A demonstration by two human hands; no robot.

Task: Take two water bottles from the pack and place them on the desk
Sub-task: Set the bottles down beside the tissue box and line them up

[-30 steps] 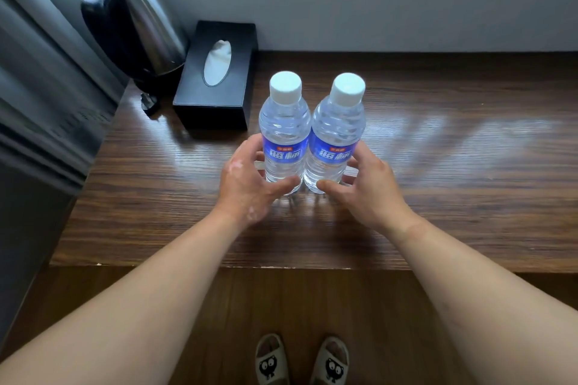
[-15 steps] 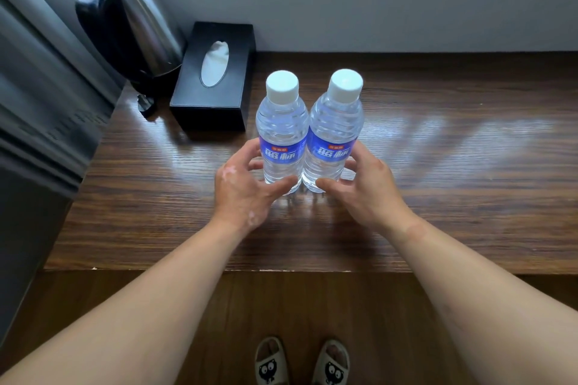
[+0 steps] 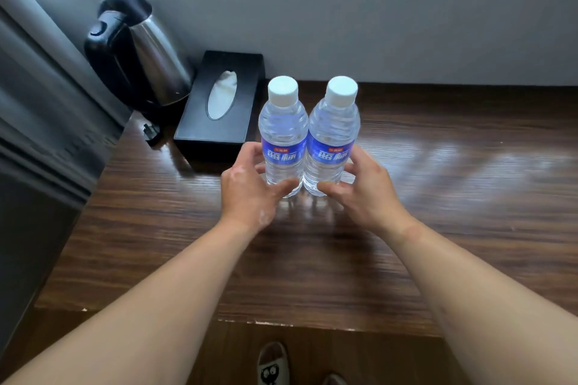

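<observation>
Two clear water bottles with white caps and blue labels stand upright, side by side and touching, on the dark wooden desk [image 3: 469,228]. My left hand [image 3: 247,191] curls around the lower part of the left bottle [image 3: 283,131], thumb in front and fingers behind. My right hand [image 3: 366,191] wraps the base of the right bottle [image 3: 333,131] the same way. Both bottle bases rest on the desk. No pack is in view.
A black tissue box [image 3: 219,109] lies just left of the bottles. A steel kettle [image 3: 140,53] with a black handle stands in the back left corner by a grey curtain [image 3: 40,122]. A grey wall [image 3: 406,15] backs the desk. Slippers [image 3: 272,366] show below the desk edge.
The view has shifted slightly, so the wall shows more. Both hands stay wrapped around the standing bottles, which have not moved on the desk.
</observation>
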